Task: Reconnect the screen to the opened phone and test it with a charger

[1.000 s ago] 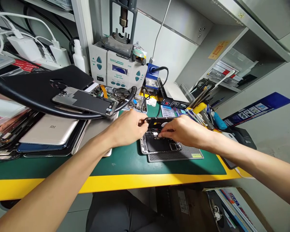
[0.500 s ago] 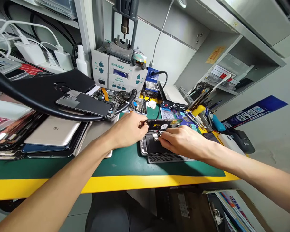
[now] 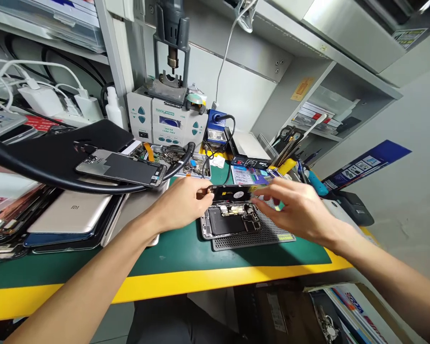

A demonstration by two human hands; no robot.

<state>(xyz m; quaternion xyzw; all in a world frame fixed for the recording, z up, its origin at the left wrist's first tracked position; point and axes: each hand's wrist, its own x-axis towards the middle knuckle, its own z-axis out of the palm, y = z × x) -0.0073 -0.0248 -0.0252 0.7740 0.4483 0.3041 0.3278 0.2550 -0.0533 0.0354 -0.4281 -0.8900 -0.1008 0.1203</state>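
Your left hand (image 3: 181, 203) pinches the left end of a thin black rectangular screen panel (image 3: 229, 194), its dark inner face turned towards you with a white round patch on it. Your right hand (image 3: 301, 210) is at the panel's other end, apart from the left, thumb and fingertips drawn close together; whether they grip the edge or just hover beside it, you cannot tell from here. Below the raised panel lies the opened phone body (image 3: 227, 223), black inside with a pale metal rim, partly over a grey perforated metal pad (image 3: 251, 242) on the green work mat (image 3: 186, 251). The step in hand looks like holding the panel upright above the exposed insides. From there, any move calls for an even, light hold at both ends, without twisting the panel or straining any joining cable.
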